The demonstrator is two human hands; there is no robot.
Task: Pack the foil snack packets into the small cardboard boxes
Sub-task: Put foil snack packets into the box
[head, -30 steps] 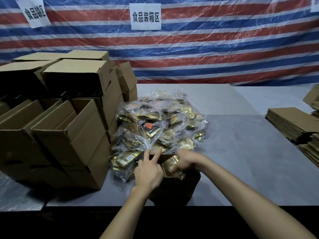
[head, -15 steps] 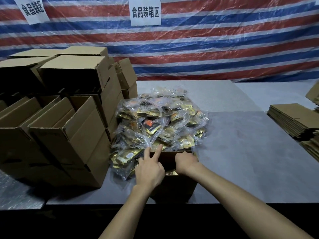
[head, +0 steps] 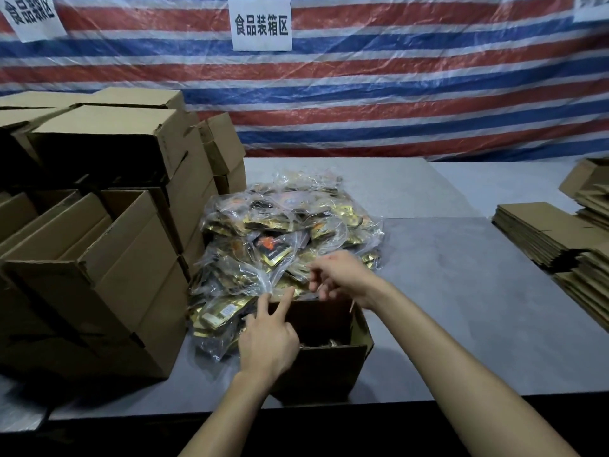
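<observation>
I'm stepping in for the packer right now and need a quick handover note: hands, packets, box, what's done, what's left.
Left hand: rests on the left rim of the open box, two fingers straight.
Right hand: fingers curled at the packet pile; whether it grips anything is unclear.
The box stands at the near edge of the table, against the pile.
Done: a few packets seem to lie inside.
Left: most of the pile is unpacked.
</observation>
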